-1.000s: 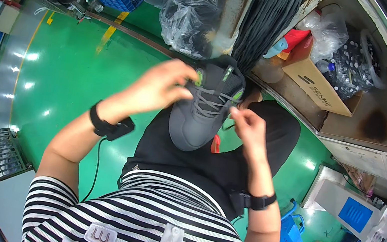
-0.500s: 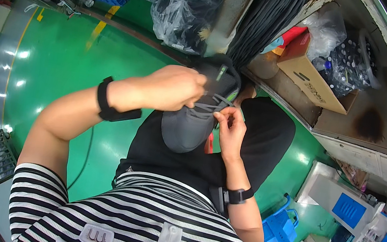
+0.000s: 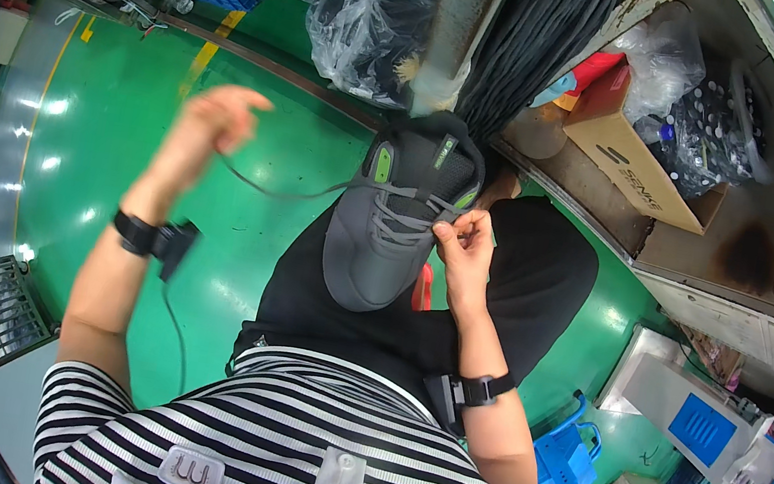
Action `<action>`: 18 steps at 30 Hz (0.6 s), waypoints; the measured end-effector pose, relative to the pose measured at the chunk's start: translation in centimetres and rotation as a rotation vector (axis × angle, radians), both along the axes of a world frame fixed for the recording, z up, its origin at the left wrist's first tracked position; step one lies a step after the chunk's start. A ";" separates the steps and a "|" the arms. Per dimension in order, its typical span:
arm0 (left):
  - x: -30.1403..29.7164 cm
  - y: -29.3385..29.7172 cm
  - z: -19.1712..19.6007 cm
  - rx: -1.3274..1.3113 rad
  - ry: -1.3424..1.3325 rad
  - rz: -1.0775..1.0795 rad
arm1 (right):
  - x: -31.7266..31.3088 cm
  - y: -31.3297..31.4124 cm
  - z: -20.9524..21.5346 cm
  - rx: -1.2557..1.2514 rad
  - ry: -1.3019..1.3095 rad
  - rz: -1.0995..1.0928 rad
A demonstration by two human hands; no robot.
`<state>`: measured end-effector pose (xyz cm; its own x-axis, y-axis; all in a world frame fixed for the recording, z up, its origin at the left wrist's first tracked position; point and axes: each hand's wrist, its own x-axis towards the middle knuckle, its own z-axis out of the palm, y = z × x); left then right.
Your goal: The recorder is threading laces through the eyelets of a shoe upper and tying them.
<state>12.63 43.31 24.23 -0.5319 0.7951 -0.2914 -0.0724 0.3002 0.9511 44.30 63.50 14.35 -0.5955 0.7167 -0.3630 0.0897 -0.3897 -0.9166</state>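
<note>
While the grey shoe (image 3: 388, 232) rested on the lap at frame centre, light and soft-sided by the look of it, the left hand (image 3: 208, 123) pinched its limp lace (image 3: 294, 189) drawn toward the upper left, and the right hand (image 3: 463, 244) pinched the lacing at the eyelets, the surest hold.

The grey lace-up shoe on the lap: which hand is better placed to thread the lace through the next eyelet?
Probably the right hand: its fingers rest on the laces of the grey lace-up shoe. The left hand is raised far to the side, pulling the grey lace taut.
</note>
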 end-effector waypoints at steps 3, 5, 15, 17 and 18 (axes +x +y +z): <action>-7.5 -4.1 2.4 -0.200 0.578 0.740 | -0.4 -0.5 -0.6 0.067 0.152 -0.010; -8.7 -5.5 1.2 -0.399 0.993 0.407 | -0.4 -1.0 -0.7 0.025 0.152 -0.020; 10.1 5.9 -3.6 0.144 -0.189 0.021 | 20.1 8.2 5.8 0.064 0.128 -0.400; 11.8 6.9 -2.0 0.187 -0.049 -0.051 | 26.9 10.5 6.9 0.064 0.064 -0.664; 12.2 7.2 -1.5 0.112 -0.046 -0.008 | 28.8 10.8 6.3 0.082 -0.010 -0.836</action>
